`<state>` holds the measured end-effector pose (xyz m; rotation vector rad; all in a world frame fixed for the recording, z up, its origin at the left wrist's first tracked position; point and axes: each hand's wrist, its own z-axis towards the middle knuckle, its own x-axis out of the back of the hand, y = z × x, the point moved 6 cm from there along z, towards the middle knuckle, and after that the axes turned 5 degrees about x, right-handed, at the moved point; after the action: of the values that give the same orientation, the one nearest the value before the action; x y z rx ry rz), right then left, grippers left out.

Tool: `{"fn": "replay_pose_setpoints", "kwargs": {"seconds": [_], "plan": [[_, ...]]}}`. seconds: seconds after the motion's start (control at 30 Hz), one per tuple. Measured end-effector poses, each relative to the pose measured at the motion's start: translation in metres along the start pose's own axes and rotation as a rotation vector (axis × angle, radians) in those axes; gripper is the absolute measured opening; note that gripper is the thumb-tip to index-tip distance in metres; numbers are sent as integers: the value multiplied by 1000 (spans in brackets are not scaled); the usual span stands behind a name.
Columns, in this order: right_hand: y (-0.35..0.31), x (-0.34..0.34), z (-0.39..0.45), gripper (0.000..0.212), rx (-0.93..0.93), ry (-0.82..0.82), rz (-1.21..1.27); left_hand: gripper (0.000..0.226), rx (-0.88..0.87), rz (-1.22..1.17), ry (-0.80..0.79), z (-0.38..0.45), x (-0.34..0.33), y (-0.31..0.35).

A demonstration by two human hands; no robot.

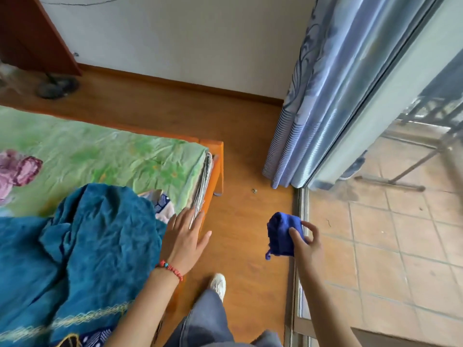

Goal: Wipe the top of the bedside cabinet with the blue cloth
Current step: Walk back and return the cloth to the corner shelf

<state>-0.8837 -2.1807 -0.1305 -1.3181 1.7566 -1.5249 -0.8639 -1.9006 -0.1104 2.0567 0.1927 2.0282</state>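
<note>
A folded blue cloth (281, 234) hangs over the wooden floor, and my right hand (307, 242) grips it by its right side. My left hand (184, 237) is spread flat with the fingers apart, resting at the edge of the bed beside the teal blanket. It holds nothing. No bedside cabinet shows in the head view.
A bed with a green sheet (100, 156) and an orange wooden frame (215, 169) fills the left. A teal blanket (82, 241) lies on it. Blue curtains (313, 108) and a sliding door track (299, 246) stand to the right, with a tiled balcony beyond. A fan base (57, 87) sits far left.
</note>
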Motion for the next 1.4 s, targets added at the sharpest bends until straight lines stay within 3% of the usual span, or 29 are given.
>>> {"fn": "replay_pose_setpoints", "kwargs": {"seconds": [0.2,0.47,0.57,0.77,1.03,1.4], "plan": [[-60,-53,80,29,23,55,40,54,-75,7,36,135,22,-18],[-107,-104,217,24,25,153,52,54,-118,-20,55,297,19,-9],[-129,-127,282,24,66,107,44,61,-82,-64,37,362,6,-13],[-184,-177,415,24,103,7,13,54,24,-11,11,484,8,0],[-261,-257,539,24,177,-111,-66,52,194,-52,55,607,22,-25],[-346,-424,688,25,270,-202,-106,58,358,-30,46,777,36,-120]]}}
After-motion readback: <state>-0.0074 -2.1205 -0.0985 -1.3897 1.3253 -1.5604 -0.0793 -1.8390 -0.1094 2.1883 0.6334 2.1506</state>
